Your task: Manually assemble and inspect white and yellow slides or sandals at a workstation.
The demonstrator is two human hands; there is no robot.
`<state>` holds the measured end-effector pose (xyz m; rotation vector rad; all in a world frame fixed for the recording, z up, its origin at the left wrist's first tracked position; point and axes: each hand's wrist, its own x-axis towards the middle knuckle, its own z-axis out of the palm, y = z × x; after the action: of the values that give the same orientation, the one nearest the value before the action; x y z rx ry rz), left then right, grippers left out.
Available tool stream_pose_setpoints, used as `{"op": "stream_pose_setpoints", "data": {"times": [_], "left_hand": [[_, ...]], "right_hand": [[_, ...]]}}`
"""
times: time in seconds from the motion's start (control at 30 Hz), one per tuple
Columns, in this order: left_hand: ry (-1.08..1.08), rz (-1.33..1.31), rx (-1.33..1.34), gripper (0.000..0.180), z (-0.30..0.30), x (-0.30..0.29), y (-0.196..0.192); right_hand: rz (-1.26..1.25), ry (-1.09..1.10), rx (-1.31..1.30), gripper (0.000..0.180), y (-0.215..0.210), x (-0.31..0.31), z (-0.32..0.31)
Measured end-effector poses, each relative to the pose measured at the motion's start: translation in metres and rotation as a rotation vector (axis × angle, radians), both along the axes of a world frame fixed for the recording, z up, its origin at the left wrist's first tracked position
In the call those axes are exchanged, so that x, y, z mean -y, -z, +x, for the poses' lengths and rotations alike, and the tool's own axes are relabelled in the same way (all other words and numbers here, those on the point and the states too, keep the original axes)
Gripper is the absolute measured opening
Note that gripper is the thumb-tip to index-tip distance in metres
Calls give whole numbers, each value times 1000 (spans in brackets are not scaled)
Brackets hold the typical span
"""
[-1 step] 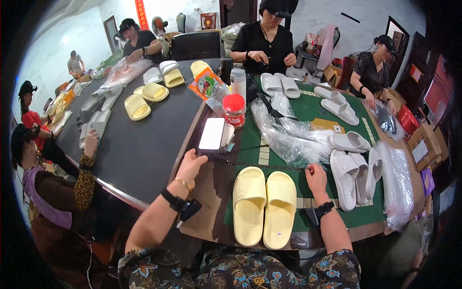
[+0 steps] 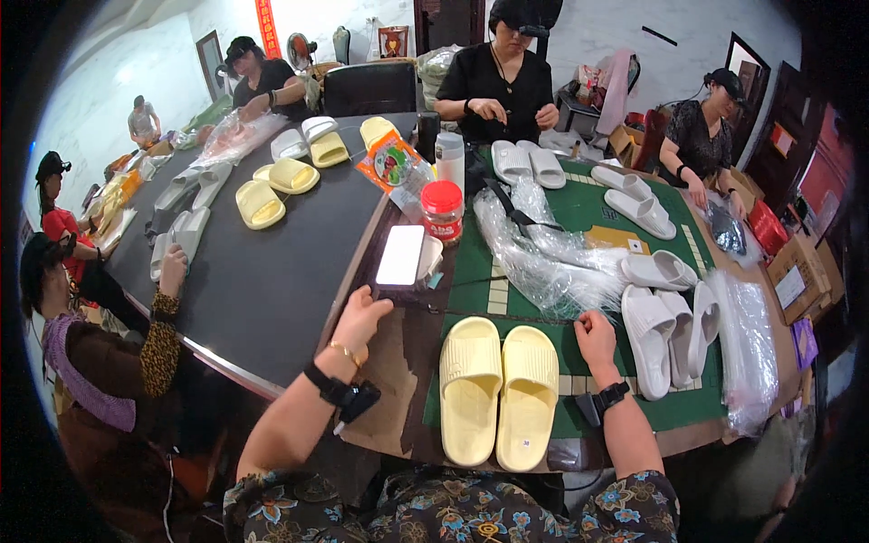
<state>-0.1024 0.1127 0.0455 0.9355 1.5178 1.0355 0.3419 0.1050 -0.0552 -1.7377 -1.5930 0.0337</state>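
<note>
- Where the dark table curves along its far-left edge, another person's hand rests beside grey-white slippers, and yellow slippers lie further in toward the middle.
- At the near edge of the dark table, where it meets the green mat, the left hand lies loosely curled, fingertips touching the near end of a phone with a lit white screen; it grips nothing.
- Just beyond the phone stands a jar with a red lid, and behind that a white bottle.
- On the near edge of the mat, between the two hands, a pair of pale yellow slippers lies side by side, toes pointing away from the wearer, touched by neither hand.
- Clear plastic bags sprawl across the middle of the mat, their near ends reaching the right hand.
- The right hand rests half-closed on the mat just right of the yellow pair, its fingers at the edge of the plastic; whether it pinches the plastic I cannot tell.
- Toward the right edge lie white slippers, with more clear plastic beyond them at the near-right corner.
</note>
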Motion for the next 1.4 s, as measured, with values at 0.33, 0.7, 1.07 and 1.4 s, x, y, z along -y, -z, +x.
{"op": "stream_pose_setpoints", "data": {"times": [0.33, 0.7, 1.07, 1.4], "left_hand": [[347, 143, -21, 50, 24, 68, 0], [648, 341, -324, 41, 49, 94, 30], [620, 494, -399, 33, 64, 90, 22], [594, 520, -449, 30, 72, 82, 2]], "right_hand": [[-47, -26, 72, 11, -9, -5, -6], [-78, -77, 114, 11, -15, -15, -17], [-115, -95, 271, 8, -17, -13, -13], [-50, -114, 215, 3, -39, -16, -19]]}}
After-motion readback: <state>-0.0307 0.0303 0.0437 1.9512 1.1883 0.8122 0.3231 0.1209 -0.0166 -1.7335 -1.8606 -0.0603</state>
